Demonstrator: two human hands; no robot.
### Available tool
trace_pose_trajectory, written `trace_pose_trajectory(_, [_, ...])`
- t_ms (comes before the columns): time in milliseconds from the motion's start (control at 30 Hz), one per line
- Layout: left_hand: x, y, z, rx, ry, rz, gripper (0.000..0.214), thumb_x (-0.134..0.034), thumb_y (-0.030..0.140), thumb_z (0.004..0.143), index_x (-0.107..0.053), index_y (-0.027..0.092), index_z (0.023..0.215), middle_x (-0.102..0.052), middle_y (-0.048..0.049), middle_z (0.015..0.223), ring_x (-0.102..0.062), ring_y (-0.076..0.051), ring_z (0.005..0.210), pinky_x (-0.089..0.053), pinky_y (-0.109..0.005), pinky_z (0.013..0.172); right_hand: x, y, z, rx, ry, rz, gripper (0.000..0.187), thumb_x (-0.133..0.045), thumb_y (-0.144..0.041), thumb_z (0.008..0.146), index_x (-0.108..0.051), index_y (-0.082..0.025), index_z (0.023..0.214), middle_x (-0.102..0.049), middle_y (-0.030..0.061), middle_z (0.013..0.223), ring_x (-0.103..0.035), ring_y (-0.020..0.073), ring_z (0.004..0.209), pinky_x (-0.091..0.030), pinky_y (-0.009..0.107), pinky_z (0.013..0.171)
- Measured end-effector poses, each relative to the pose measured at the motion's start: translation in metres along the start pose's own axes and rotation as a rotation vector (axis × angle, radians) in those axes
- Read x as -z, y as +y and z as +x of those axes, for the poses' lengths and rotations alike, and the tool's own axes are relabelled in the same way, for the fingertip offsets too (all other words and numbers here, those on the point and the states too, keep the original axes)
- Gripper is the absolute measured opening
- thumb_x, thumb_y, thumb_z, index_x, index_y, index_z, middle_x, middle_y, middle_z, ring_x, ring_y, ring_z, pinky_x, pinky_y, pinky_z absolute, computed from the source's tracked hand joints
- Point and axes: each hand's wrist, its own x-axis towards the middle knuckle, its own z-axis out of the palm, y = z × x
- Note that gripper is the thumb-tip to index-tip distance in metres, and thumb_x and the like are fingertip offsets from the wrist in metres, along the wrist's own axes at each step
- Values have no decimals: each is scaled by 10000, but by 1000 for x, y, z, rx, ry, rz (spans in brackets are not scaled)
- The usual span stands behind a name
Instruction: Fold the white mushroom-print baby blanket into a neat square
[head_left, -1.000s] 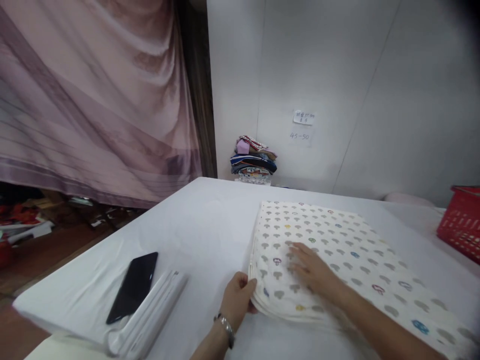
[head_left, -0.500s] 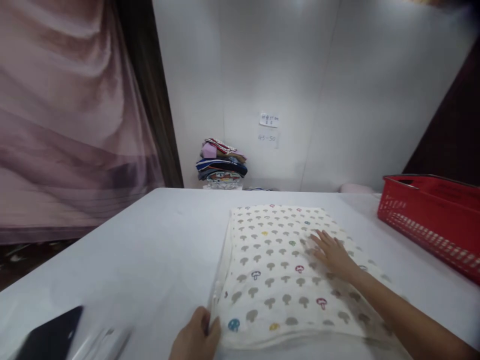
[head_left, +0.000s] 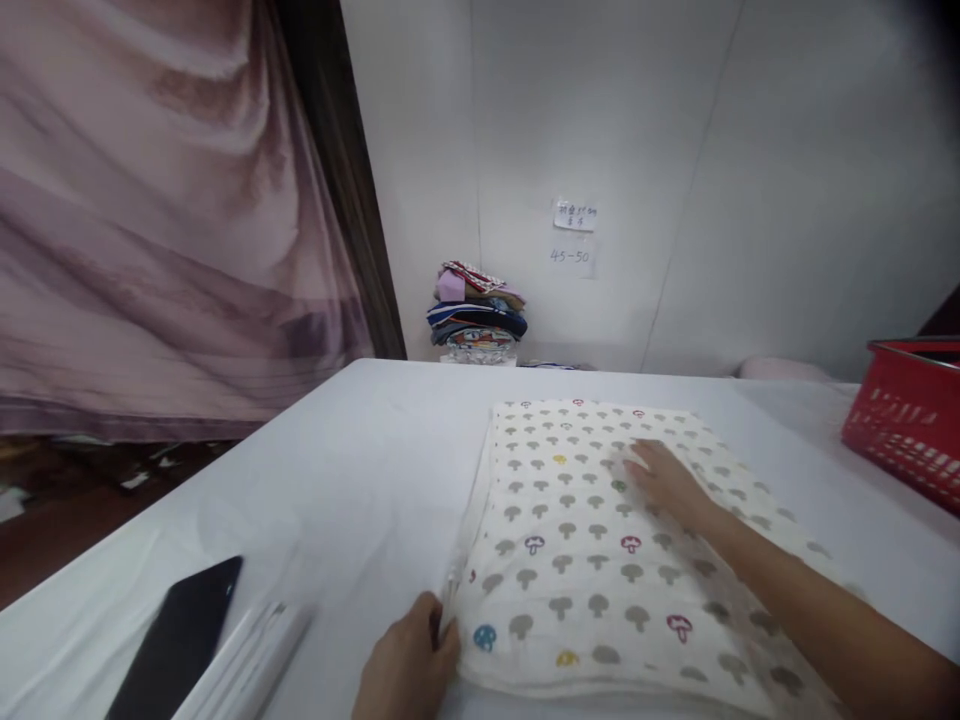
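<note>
A cream cloth (head_left: pixel 577 535) printed with grey and a few coloured mushrooms lies spread in layers on the white table (head_left: pixel 360 480). At its near left corner, my left hand (head_left: pixel 411 655) pinches the edge between thumb and fingers. My right hand (head_left: pixel 667 485) rests palm down on the upper right part of the cloth, its fingers stretched out and slightly blurred. The forearm crosses the cloth's right side and hides some of it.
A black phone-like slab (head_left: pixel 176 640) and a clear plastic-looking packet (head_left: pixel 247 660) lie at the front left. A red basket (head_left: pixel 911 425) stands at the right. Folded fabrics (head_left: pixel 478 310) are stacked beyond the far edge, below paper notes (head_left: pixel 574 235). A pink curtain (head_left: pixel 165 220) hangs left.
The view has turned left, so everything sits further right in the picture. My left hand keeps its pinch on the cloth's corner. My right hand has shifted slightly across the cloth.
</note>
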Motion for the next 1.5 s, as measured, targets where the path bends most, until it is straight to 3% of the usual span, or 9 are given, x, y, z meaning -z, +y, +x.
trace_pose_trajectory(67, [0,1,-1,11,2,-4,145,-383,276,806,-400,223,671,-613,-24,654,-574,-180,637,-307,-263,565,3,-56,12,141,-109,227,443,-264,-421,879,-604,-190,1045,-591,97,1141,-533,225,1036,-405,335,870])
trace_pose_trajectory(200, [-4,-2,1,16,-4,-54,135,-394,275,801,-404,222,677,-603,-15,642,-553,-168,609,-288,-256,551,-10,-159,34,187,-330,393,310,-403,-414,834,-608,-199,744,-649,57,830,-585,190,763,-421,284,676])
trace_pose_trajectory(333, [-11,-8,2,6,21,-102,137,-401,289,802,-403,225,682,-593,-7,632,-546,-165,598,-275,-254,546,-29,-210,51,113,-416,354,316,-589,-433,710,-535,-162,558,-616,95,667,-588,225,712,-411,287,608])
trace_pose_trajectory(567, [-14,-11,3,-16,-2,-126,108,-429,282,781,-419,229,687,-586,-4,620,-563,-170,609,-263,-247,540,-27,-214,62,7,-620,501,235,-549,-200,716,-495,-156,491,-562,49,467,-547,140,452,-383,221,433])
trace_pose_trajectory(800, [-16,-14,4,-44,15,-166,100,-425,270,764,-406,230,674,-564,4,601,-539,-166,591,-255,-248,548,-46,-230,67,-135,-655,613,230,-528,-151,712,-481,-157,486,-505,19,357,-452,104,315,-333,200,346])
trace_pose_trajectory(1000, [-17,-15,4,-52,24,-174,115,-425,275,766,-409,226,663,-568,-1,601,-536,-169,592,-249,-257,552,-55,-243,66,-111,-639,686,160,-487,-93,691,-503,-151,542,-521,13,385,-527,123,386,-398,198,384])
trace_pose_trajectory(1167, [-15,-13,2,-54,23,-180,93,-413,282,791,-464,221,742,-603,-14,659,-555,-172,616,-265,-258,550,-37,-231,54,63,-644,731,164,-500,-103,691,-577,-176,816,-586,-27,549,-529,95,423,-397,182,411])
trace_pose_trajectory(1300, [-13,-12,-1,-75,17,-164,189,-409,289,811,-479,232,977,-623,-8,750,-580,-176,659,-297,-262,567,-21,-216,40,351,-755,484,245,-500,-133,694,-621,-205,895,-606,-4,680,-536,97,455,-395,198,453])
trace_pose_trajectory(1500, [-4,-8,0,-183,135,-54,232,-424,247,814,-472,241,1041,-547,-21,1021,-579,-139,752,-354,-256,600,-20,-216,29,597,-579,124,318,-434,-170,767,-589,-239,1035,-616,57,883,-556,159,743,-366,224,605])
